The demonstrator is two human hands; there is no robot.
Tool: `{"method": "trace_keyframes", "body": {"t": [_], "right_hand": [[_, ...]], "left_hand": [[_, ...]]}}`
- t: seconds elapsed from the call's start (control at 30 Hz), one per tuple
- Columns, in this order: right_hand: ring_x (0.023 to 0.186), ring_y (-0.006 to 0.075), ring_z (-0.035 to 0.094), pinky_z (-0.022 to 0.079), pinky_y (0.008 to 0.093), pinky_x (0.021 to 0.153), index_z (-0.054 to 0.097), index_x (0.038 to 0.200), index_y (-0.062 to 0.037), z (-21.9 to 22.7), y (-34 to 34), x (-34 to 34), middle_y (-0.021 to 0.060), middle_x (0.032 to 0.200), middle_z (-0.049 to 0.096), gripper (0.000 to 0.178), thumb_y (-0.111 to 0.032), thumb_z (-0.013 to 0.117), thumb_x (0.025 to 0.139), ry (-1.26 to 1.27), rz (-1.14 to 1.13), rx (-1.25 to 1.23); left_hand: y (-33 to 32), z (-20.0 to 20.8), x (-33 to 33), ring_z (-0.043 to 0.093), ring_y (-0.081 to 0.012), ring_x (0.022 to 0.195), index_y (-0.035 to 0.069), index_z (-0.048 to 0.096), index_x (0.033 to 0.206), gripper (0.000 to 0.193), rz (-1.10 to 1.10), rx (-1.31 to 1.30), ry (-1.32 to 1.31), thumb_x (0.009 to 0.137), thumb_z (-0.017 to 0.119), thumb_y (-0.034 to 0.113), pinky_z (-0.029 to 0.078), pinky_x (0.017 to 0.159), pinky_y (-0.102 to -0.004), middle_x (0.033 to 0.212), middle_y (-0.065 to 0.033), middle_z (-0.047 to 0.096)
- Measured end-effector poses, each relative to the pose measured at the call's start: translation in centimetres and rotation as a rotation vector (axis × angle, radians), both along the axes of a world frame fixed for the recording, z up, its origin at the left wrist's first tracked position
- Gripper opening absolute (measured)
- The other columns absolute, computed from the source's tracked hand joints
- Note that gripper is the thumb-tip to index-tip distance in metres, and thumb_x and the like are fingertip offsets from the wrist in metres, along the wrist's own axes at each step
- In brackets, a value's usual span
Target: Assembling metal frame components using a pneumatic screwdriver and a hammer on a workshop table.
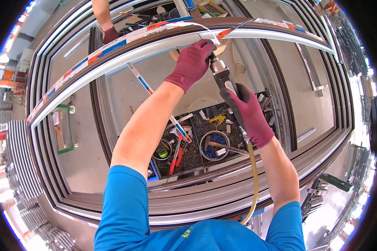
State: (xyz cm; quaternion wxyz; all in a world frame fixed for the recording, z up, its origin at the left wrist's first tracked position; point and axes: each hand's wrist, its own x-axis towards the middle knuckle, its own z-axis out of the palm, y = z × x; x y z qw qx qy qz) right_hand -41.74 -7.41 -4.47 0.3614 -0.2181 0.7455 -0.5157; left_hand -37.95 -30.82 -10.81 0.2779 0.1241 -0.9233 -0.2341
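My right hand (250, 113), in a maroon glove with dark fingertips, is wrapped round a pneumatic drill (223, 74) with a silver and black body. A yellowish air hose (254, 184) runs from its rear down past my right forearm. The drill points away from me at a long aluminium profile (155, 37) with a brown edge and printed protective film. My left hand (194, 59), gloved alike, is closed beside the drill's front end, against the profile. Its fingers hide what they pinch. A red-and-black strip (228, 32) and a white strip lie just beyond the fingertips.
Below the profile, a dark tray (192, 125) holds many fasteners, a hammer (226, 147), a bowl of blue screws (213, 138), red-handled pliers (174, 161) and a yellow tool (217, 120). Large brown frames (188, 208) surround it. Another person's gloved hand (110, 35) rests at the far left.
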Motion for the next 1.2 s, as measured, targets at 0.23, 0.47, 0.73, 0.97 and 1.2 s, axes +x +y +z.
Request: {"method": "trace_keyframes", "body": {"t": [0.23, 0.47, 0.73, 0.97, 1.2], "right_hand": [[0.057, 0.0047, 0.052, 0.042, 0.0234, 0.047, 0.064, 0.114, -0.0014, -0.6, 0.2, -0.2, -0.0017, 0.081, 0.059, 0.045, -0.042, 0.074, 0.098, 0.023, 0.000, -0.008], [0.057, 0.0049, 0.053, 0.043, 0.0231, 0.045, 0.063, 0.117, -0.0016, 0.3, -0.1, 0.0, -0.0021, 0.080, 0.058, 0.047, -0.044, 0.073, 0.099, -0.129, -0.010, 0.039], [0.056, 0.0055, 0.052, 0.042, 0.0241, 0.044, 0.063, 0.122, -0.0016, -0.9, 0.0, -0.6, -0.0012, 0.081, 0.057, 0.047, -0.042, 0.072, 0.100, -0.114, 0.017, -0.016], [0.054, 0.0053, 0.051, 0.041, 0.0239, 0.046, 0.063, 0.120, -0.0015, -1.1, -0.6, -1.0, -0.0010, 0.080, 0.058, 0.044, -0.040, 0.071, 0.100, -0.115, 0.022, -0.001], [0.057, 0.0052, 0.052, 0.042, 0.0239, 0.048, 0.064, 0.120, -0.0013, -1.9, -1.1, -1.4, -0.0020, 0.079, 0.058, 0.046, -0.041, 0.073, 0.099, -0.072, 0.019, -0.035]], "left_hand": [[-0.1, -0.2, -0.1, 0.068, -0.0390, 0.112, 0.010, 0.068, 0.127, 0.047, -0.015, -0.017, -0.018, 0.081, 0.069, 0.004, 0.057, 0.094, -0.0458, 0.132, -0.0129, 0.067], [0.1, -0.6, -0.4, 0.067, -0.0356, 0.115, 0.009, 0.069, 0.124, 0.038, -0.010, -0.013, -0.038, 0.086, 0.063, 0.006, 0.055, 0.096, -0.0445, 0.130, -0.0133, 0.068], [-0.4, -1.1, -0.6, 0.067, -0.0382, 0.115, 0.010, 0.069, 0.126, 0.047, -0.004, -0.066, -0.028, 0.080, 0.071, 0.002, 0.056, 0.097, -0.0452, 0.133, -0.0136, 0.067], [-1.1, -0.8, -0.6, 0.067, -0.0375, 0.114, 0.010, 0.069, 0.124, 0.044, 0.008, -0.097, -0.020, 0.082, 0.069, 0.002, 0.056, 0.097, -0.0448, 0.131, -0.0149, 0.067], [-0.8, 3.8, -0.5, 0.069, -0.0344, 0.100, 0.014, 0.068, 0.117, 0.035, 0.134, -0.139, 0.180, 0.082, 0.070, 0.016, 0.058, 0.081, -0.0493, 0.116, -0.0105, 0.068]]}}
